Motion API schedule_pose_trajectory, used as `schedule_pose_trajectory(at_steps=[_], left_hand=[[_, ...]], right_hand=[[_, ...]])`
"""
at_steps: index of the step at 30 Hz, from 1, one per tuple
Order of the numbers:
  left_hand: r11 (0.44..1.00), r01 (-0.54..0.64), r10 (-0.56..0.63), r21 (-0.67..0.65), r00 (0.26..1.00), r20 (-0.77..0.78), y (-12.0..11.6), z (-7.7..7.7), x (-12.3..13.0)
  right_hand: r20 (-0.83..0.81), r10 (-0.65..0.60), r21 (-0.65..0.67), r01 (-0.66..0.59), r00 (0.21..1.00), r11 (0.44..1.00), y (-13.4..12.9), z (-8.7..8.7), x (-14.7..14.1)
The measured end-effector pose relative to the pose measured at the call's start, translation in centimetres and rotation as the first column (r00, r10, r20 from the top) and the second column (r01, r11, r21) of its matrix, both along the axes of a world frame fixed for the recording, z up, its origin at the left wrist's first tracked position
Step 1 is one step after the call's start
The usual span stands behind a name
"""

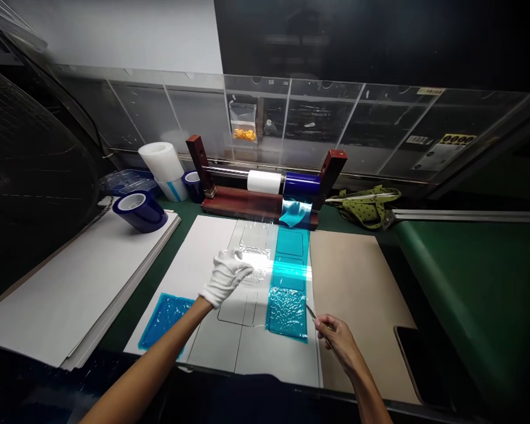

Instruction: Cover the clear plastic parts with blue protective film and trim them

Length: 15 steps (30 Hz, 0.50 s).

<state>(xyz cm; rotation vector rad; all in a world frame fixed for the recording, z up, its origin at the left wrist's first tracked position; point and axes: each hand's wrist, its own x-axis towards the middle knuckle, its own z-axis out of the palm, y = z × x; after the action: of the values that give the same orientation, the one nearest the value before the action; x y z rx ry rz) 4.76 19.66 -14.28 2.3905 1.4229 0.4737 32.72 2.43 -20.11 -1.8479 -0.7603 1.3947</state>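
Observation:
My left hand (225,275), in a white glove, is over the clear film (256,259) on the white sheet, its thumb and fingertips close together; glare hides what lies between them. My bare right hand (335,338) grips a thin metal tool (311,312), whose tip is at the right edge of the blue film strip (291,271). That strip runs toward the wooden roll stand (247,203) and has a wrinkled, bubbly near end. A separate blue film piece (165,321) lies to the left, partly behind my left forearm.
Stacked white sheets (79,282) on the left carry a blue tape roll (140,211). White rolls (161,162) stand behind. Brown board (357,282) and a dark phone (419,359) lie right, with a green dotted pouch (366,206) farther back. A fan (30,135) is at far left.

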Motion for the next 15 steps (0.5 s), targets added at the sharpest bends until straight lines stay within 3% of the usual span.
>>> schedule_pose_trajectory(at_steps=[3, 8, 15], left_hand=[[0.995, 0.083, -0.08, -0.063, 0.996, 0.043, 2.7, 0.6, 4.0], [0.963, 0.188, -0.182, -0.191, 0.982, 0.049, 5.4, 0.1, 9.7], [0.951, 0.181, -0.196, -0.252, 0.98, -0.035, 6.8, -1.6, 12.4]], right_hand=[[-0.036, -0.1, -0.006, 0.1, 0.994, 0.995, -1.1, 0.0, 1.6], [-0.059, -0.234, -0.046, 0.231, 0.97, 0.972, -2.1, -0.3, 3.0], [-0.062, -0.267, -0.086, 0.261, 0.962, 0.961, -1.6, -0.7, 4.5]])
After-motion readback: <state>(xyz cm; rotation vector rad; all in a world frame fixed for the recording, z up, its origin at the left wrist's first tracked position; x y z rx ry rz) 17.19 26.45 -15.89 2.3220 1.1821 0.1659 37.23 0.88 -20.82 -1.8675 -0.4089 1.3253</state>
